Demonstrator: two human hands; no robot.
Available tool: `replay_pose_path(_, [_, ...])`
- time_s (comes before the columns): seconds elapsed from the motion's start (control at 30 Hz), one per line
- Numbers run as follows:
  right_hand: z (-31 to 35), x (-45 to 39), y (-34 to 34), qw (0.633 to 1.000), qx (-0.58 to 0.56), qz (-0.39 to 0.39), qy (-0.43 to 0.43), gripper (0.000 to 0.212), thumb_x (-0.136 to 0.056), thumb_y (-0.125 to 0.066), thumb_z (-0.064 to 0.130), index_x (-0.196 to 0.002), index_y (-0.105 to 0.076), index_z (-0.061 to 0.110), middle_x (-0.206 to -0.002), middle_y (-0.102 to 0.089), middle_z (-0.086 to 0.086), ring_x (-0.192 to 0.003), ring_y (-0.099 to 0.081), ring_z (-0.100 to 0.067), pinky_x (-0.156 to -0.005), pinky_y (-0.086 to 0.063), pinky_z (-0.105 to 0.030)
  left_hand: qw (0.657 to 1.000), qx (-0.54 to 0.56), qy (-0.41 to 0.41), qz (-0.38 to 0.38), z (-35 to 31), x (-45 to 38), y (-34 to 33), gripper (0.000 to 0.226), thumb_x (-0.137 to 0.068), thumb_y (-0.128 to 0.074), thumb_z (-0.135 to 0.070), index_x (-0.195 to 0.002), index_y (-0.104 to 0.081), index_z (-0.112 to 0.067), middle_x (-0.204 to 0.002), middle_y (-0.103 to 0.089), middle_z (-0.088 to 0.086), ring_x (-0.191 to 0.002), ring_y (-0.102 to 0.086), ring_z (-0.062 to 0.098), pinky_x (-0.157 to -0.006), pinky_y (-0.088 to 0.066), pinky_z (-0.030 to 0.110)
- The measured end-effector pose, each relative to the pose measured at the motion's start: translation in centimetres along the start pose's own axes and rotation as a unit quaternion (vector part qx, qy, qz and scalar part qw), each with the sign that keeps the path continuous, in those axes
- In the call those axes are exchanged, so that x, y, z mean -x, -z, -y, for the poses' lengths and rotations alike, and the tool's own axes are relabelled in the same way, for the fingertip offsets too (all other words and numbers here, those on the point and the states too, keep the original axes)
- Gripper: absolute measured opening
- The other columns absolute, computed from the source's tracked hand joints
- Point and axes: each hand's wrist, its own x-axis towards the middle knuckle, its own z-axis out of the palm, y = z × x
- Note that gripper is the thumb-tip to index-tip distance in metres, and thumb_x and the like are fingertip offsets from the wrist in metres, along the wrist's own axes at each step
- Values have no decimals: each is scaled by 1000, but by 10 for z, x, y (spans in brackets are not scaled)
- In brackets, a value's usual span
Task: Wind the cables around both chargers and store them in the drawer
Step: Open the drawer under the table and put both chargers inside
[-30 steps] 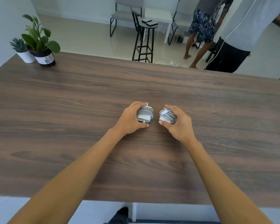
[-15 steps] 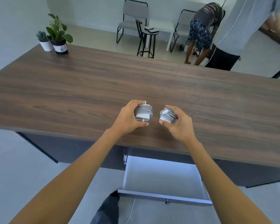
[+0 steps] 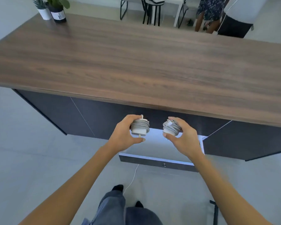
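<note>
A wound charger [image 3: 139, 128] is gripped in the left hand [image 3: 126, 135], another charger [image 3: 171, 128] in the right hand [image 3: 183, 138], both held above the open drawer [image 3: 157, 161]. Two potted plants [image 3: 53, 8] are set on the wooden counter [image 3: 136, 62]; chairs [image 3: 146, 10] and people are seen beyond.

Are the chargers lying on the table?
No, the left hand and right hand each hold a wound charger above the open drawer.

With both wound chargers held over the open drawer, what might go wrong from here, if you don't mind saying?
1. The cable end sticking up from the left charger looks untucked; the winding may loosen when the left hand lets go.
2. The right hand holds the right charger near the drawer side wall; it could catch the edge.
3. A white cable on the floor lies near the feet, a trip hazard.
</note>
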Motion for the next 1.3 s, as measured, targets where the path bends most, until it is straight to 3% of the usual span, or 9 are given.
replay_pose_path(0.07, [-27, 10, -15, 1000, 7, 15, -25, 51, -71, -80, 16, -116, -59, 25, -108, -62, 11, -89, -58, -5, -79, -43, -7, 1000, -1, 21, 13, 24, 5, -19, 76, -59, -88, -14, -126, -52, -21, -119, -54, -9, -100, -54, 6, -87, -49, 18])
replay_pose_path(0.13, [-56, 13, -32, 998, 13, 25, -57, 50, -71, -79, 13, -116, -60, 23, -105, -62, 10, -84, -57, -4, -74, -38, 1, 999, -2, 48, 20, 52, 5, -40, 75, -59, -87, -12, -125, -53, -18, -115, -53, -10, -99, -54, 7, -89, -48, 20])
replay_pose_path(0.27, [-118, 3, -71, 994, 17, 35, -106, 49, -73, -76, 10, -118, -59, 21, -104, -61, 7, -83, -56, -6, -69, -34, 6, 994, 11, 107, 24, 110, -4, -80, 73, -60, -85, -10, -125, -52, -19, -113, -51, -12, -97, -55, 8, -81, -41, 2])
replay_pose_path(0.37, [-168, -12, -106, 992, 23, 35, -121, 50, -74, -75, 9, -119, -58, 19, -105, -62, 4, -86, -57, -11, -69, -33, 6, 992, 12, 124, 31, 157, -16, -111, 71, -60, -84, -11, -124, -54, -19, -112, -53, -10, -95, -57, 9, -79, -39, -1])
replay_pose_path(0.67, [-317, -55, -214, 988, 38, 35, -147, 48, -73, -75, 13, -118, -59, 22, -106, -65, 2, -91, -60, -15, -80, -41, -15, 989, -21, 124, 72, 292, -55, -197, 70, -58, -83, -14, -121, -54, -20, -114, -55, -10, -96, -58, 9, -73, -37, -4])
replay_pose_path(0.8, [-371, -71, -249, 989, 52, 33, -136, 47, -73, -73, 12, -116, -59, 23, -108, -66, 2, -95, -62, -17, -80, -40, -14, 988, -57, 96, 103, 339, -81, -230, 72, -56, -84, -17, -120, -52, -20, -117, -54, -8, -98, -58, 11, -78, -42, 10])
replay_pose_path(0.93, [-398, -90, -268, 989, 70, 61, -111, 48, -72, -75, 12, -116, -58, 20, -110, -63, 1, -96, -58, -18, -82, -41, -18, 984, -78, 111, 113, 366, -99, -258, 79, -56, -88, -22, -123, -48, -18, -117, -50, -6, -98, -53, 15, -80, -44, 23])
replay_pose_path(1.3, [-425, -116, -289, 980, 115, 144, -72, 48, -73, -75, 12, -117, -56, 17, -112, -62, -1, -93, -57, -16, -78, -40, -18, 981, -57, 162, 96, 406, -114, -288, 75, -57, -87, -14, -121, -48, -15, -118, -50, 1, -93, -47, 15, -74, -37, 21])
